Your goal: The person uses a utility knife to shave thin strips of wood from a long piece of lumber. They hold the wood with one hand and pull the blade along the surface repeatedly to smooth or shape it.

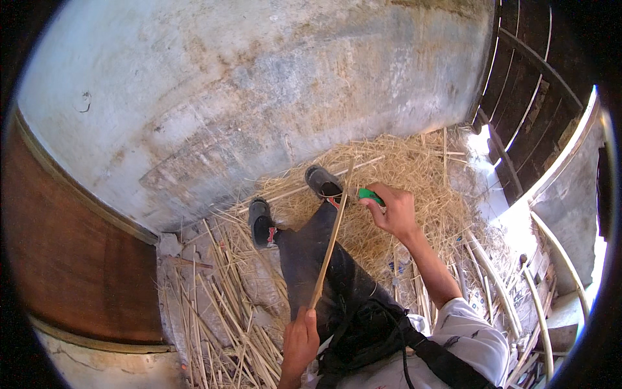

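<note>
My left hand [300, 340] is closed around the lower end of a long, thin bamboo strip [332, 243]. The strip slants up and away over my legs, its far tip near my shoe. In my right hand [392, 211] is a small green-handled cutter [370, 196], pinched between thumb and fingers. Its short pale end points left at the upper part of the strip. Whether it touches the strip I cannot tell.
Pale shavings [414, 175] are heaped around my shoes [262, 220]. Many split strips [214, 311] lie on the floor at left. A stained wall [291, 91] stands ahead, a brown panel [78, 253] at left. Long poles [495, 279] lean or lie at right.
</note>
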A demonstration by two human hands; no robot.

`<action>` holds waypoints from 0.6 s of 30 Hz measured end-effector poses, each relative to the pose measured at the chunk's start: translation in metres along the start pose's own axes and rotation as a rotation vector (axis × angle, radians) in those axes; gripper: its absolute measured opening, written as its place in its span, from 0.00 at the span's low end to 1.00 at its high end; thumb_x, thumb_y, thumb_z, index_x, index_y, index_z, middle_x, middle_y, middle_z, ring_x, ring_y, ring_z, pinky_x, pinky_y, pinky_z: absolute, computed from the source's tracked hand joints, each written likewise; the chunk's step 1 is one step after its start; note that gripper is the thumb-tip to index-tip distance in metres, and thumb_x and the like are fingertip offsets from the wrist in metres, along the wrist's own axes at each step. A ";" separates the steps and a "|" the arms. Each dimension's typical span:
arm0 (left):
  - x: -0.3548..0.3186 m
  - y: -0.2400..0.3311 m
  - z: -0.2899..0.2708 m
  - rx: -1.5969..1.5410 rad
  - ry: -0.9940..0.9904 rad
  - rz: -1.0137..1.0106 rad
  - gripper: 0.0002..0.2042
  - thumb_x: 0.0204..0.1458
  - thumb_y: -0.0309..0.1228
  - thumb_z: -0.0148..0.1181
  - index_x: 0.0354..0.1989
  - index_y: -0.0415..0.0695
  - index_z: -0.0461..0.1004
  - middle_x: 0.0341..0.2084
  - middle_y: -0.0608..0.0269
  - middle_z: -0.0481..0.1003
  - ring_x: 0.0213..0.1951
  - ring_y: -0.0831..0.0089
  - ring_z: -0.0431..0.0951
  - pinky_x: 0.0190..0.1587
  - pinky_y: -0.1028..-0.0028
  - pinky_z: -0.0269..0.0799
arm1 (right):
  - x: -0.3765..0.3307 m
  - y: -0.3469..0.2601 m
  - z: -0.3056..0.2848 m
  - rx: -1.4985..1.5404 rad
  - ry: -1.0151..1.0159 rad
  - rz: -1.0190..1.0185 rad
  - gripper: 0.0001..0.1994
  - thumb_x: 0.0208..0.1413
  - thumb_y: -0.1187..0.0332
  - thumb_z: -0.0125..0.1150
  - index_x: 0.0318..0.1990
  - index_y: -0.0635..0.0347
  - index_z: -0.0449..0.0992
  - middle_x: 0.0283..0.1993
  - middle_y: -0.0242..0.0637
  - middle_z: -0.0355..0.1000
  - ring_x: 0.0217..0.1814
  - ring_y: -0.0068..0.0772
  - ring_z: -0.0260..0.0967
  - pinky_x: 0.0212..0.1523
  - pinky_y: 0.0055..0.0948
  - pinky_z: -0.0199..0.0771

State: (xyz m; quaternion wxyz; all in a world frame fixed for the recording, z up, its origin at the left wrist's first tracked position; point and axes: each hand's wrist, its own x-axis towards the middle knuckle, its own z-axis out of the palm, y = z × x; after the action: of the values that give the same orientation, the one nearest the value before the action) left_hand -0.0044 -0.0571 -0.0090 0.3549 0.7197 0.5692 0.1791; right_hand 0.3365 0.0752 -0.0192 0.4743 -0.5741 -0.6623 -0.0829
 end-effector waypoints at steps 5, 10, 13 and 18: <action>0.002 0.003 -0.003 0.014 -0.015 -0.002 0.21 0.79 0.42 0.41 0.45 0.36 0.73 0.24 0.32 0.75 0.30 0.28 0.78 0.32 0.39 0.69 | 0.004 0.003 -0.003 -0.021 0.020 -0.011 0.13 0.63 0.59 0.73 0.44 0.58 0.84 0.33 0.42 0.82 0.30 0.45 0.82 0.32 0.39 0.79; 0.003 0.002 -0.004 0.026 -0.023 0.011 0.22 0.79 0.43 0.40 0.46 0.36 0.73 0.24 0.33 0.75 0.30 0.27 0.77 0.34 0.38 0.70 | 0.003 0.025 0.001 -0.064 0.078 0.153 0.15 0.67 0.57 0.69 0.46 0.62 0.83 0.34 0.48 0.81 0.32 0.51 0.81 0.36 0.43 0.79; -0.022 -0.004 0.002 0.035 -0.195 -0.052 0.22 0.79 0.43 0.40 0.46 0.35 0.73 0.24 0.33 0.75 0.32 0.26 0.78 0.35 0.38 0.70 | 0.027 0.100 -0.016 -0.218 0.183 0.512 0.22 0.75 0.52 0.58 0.48 0.67 0.80 0.34 0.50 0.80 0.34 0.46 0.80 0.37 0.42 0.75; -0.011 -0.022 -0.008 0.059 -0.122 -0.112 0.23 0.79 0.45 0.40 0.45 0.35 0.72 0.24 0.32 0.75 0.33 0.27 0.78 0.36 0.38 0.70 | 0.009 0.130 -0.040 0.115 0.143 0.620 0.24 0.75 0.48 0.58 0.55 0.63 0.81 0.36 0.44 0.79 0.39 0.40 0.77 0.45 0.41 0.74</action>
State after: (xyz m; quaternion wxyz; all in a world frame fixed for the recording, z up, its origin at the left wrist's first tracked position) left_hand -0.0278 -0.0627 -0.0179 0.3772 0.7062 0.5910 0.0981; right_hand 0.4674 0.0980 -0.0476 0.5540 -0.7134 -0.4244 0.0633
